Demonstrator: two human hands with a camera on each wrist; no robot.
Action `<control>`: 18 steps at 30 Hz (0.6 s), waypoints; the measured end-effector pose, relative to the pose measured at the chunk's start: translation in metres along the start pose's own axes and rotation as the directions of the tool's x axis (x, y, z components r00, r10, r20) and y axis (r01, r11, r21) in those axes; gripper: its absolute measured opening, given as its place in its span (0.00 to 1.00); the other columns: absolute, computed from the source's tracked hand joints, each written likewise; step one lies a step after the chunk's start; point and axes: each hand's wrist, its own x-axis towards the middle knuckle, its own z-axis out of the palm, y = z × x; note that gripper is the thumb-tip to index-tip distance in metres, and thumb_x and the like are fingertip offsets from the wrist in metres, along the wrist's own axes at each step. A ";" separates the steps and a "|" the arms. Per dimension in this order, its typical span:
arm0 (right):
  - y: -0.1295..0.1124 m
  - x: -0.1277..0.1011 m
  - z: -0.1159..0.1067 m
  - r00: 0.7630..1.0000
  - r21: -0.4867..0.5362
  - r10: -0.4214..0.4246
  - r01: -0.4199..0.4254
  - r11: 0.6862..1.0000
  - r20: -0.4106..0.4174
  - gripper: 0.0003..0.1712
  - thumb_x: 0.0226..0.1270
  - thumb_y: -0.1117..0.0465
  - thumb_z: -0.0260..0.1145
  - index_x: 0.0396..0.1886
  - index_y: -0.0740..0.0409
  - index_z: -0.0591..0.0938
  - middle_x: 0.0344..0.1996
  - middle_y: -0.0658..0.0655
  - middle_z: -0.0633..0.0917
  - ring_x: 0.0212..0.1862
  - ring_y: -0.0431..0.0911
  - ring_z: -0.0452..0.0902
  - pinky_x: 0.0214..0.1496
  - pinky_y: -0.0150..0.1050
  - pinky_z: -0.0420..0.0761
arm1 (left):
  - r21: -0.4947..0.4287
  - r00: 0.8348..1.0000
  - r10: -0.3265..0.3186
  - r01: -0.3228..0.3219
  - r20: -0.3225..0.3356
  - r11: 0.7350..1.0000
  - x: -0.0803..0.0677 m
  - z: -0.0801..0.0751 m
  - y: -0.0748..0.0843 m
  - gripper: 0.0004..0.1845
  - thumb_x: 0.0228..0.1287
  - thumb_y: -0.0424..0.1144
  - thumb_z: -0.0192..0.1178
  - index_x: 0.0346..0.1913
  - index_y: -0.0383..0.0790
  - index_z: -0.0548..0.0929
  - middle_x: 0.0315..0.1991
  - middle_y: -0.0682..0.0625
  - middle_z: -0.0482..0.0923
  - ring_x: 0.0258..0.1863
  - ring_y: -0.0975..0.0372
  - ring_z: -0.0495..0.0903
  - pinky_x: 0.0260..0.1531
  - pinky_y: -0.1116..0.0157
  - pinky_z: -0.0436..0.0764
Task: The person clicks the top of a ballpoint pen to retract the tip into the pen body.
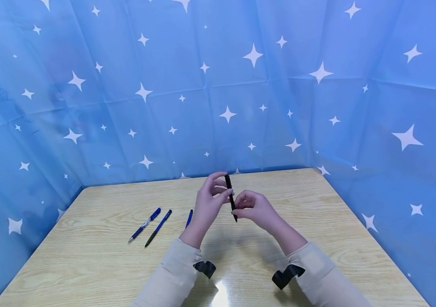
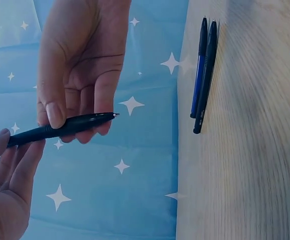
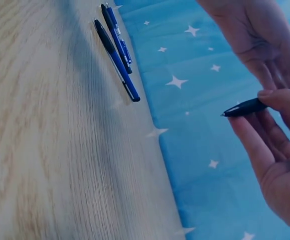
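Above the counter [image 1: 318, 204], both hands pinch a slim black plastic pen [image 1: 231, 197]: left hand [image 1: 208, 204] w/ thumb on upper barrel, right hand [image 1: 258, 209] curled near tip. Prob. light, stiff, smooth; mid-barrel hold is safest.

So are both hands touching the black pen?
Touching. In the head view the left hand and the right hand both pinch the black pen above the table. The left wrist view shows the left thumb pressed onto it.

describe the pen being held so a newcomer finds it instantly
Start at the wooden table ringed by blue star-print cloth; above its middle, the left hand and right hand meet. The black pen is pinched between them. Unlike the blue pens lying to the left, it is off the table and all black.
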 end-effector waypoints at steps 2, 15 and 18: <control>0.000 0.000 0.000 1.000 0.009 -0.001 0.001 1.000 -0.001 0.11 0.58 0.68 0.72 0.39 0.63 0.79 0.37 0.58 0.84 0.46 0.52 0.83 0.43 0.46 0.83 | 0.000 1.000 0.003 -0.003 -0.003 1.000 0.000 0.000 0.000 0.25 0.63 0.26 0.63 0.61 0.49 0.75 0.43 0.43 0.78 0.41 0.52 0.83 0.37 0.58 0.85; 0.002 0.001 0.003 1.000 0.057 0.015 -0.014 0.998 -0.019 0.12 0.58 0.70 0.72 0.38 0.64 0.78 0.38 0.60 0.84 0.44 0.53 0.83 0.42 0.46 0.84 | -0.005 0.999 -0.027 0.027 -0.023 1.000 0.000 -0.002 0.003 0.24 0.62 0.26 0.64 0.60 0.47 0.77 0.42 0.44 0.78 0.40 0.55 0.83 0.37 0.59 0.85; 0.003 0.001 0.005 0.999 0.054 0.021 -0.019 0.998 -0.037 0.11 0.58 0.68 0.72 0.38 0.63 0.79 0.38 0.60 0.85 0.44 0.52 0.83 0.42 0.46 0.84 | 0.007 0.999 -0.026 0.026 -0.022 1.000 0.001 -0.003 0.003 0.24 0.62 0.27 0.65 0.59 0.47 0.78 0.40 0.43 0.78 0.38 0.55 0.83 0.36 0.60 0.85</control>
